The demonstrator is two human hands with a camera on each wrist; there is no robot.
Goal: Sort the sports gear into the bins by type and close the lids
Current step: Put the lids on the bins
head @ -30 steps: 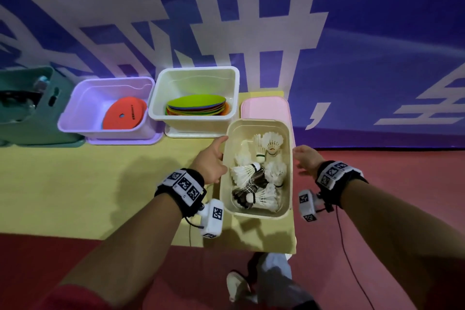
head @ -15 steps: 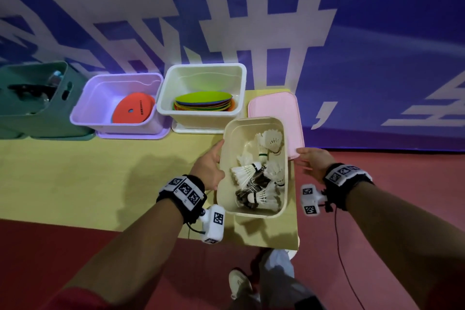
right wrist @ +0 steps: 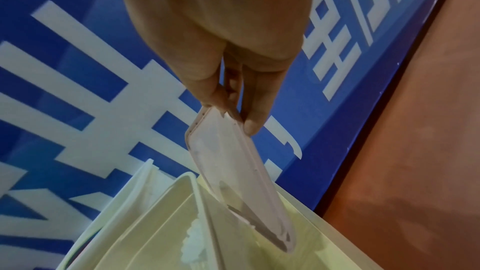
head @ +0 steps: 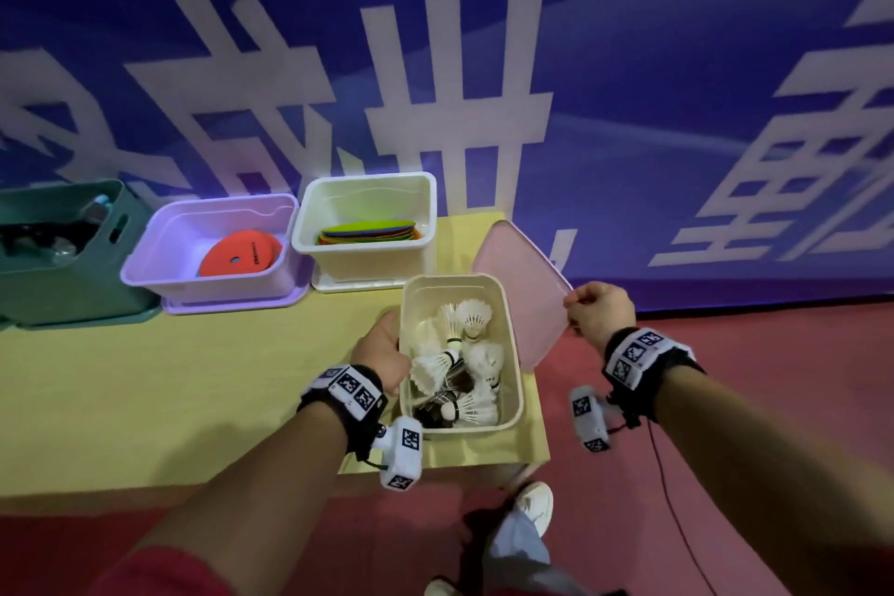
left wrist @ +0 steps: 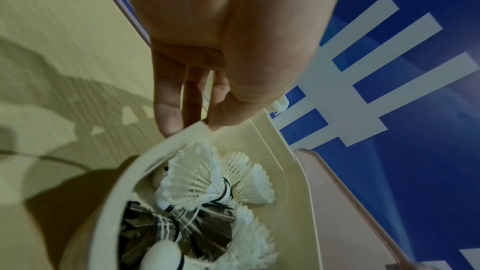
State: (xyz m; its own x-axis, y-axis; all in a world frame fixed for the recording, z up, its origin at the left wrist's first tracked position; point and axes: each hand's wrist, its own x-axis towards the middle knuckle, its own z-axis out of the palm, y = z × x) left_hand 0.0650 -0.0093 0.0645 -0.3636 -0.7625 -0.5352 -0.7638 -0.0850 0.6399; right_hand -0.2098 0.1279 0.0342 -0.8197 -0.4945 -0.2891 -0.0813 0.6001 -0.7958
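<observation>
A cream bin (head: 514, 353) holding several white shuttlecocks (head: 454, 363) stands near the yellow table's right end. My left hand (head: 382, 348) grips its left rim. In the left wrist view the left hand (left wrist: 193, 124) has its thumb over the cream bin's rim (left wrist: 124, 171) and its fingers on the outer wall, above the shuttlecocks (left wrist: 202, 182). My right hand (head: 597, 310) pinches the edge of a pink lid (head: 522, 286), which is raised and tilted to the right of the bin. The right wrist view shows that hand (right wrist: 231, 114) holding the pink lid (right wrist: 233, 171) between thumb and fingers.
Behind the cream bin stands a white bin (head: 367, 264) of coloured flat discs. Left of it is a purple bin (head: 213, 288) with an orange disc (head: 239, 252), then a green crate (head: 58, 286). A blue banner wall backs the table (head: 169, 392). A shoe (head: 532, 503) is on the red floor.
My right hand reached the pink lid lying behind and right of the cream bin, took hold of its edge and lifted it to a tilt. The left hand stays on the bin's rim.
</observation>
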